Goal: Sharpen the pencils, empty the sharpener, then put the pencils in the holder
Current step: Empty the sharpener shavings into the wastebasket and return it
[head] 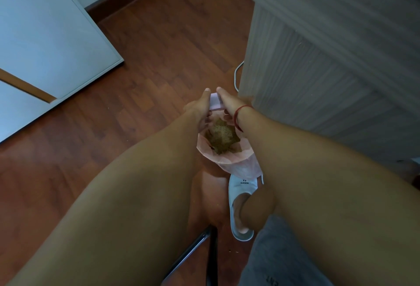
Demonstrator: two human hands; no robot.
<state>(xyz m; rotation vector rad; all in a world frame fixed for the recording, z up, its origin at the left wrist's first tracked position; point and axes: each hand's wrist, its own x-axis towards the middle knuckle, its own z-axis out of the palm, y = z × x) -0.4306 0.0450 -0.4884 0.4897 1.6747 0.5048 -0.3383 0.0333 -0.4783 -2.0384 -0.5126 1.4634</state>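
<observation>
Over floor (159, 58), outstretched left hand (200, 110) and right hand (227, 104) clamp grip on sharpener (214, 101).

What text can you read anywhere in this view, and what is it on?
White slipper: small dark logo and word near the toe, too small to read.
Grey shorts: dark print at the bottom edge, blurred and cut off, unreadable.
Sharpener, pink bag: no text visible.

The left grip (200, 113) and right grip (227, 106) cover most of the pale sharpener (214, 101), and the blurred cabinet (329, 70) at right runs past the edge.
</observation>
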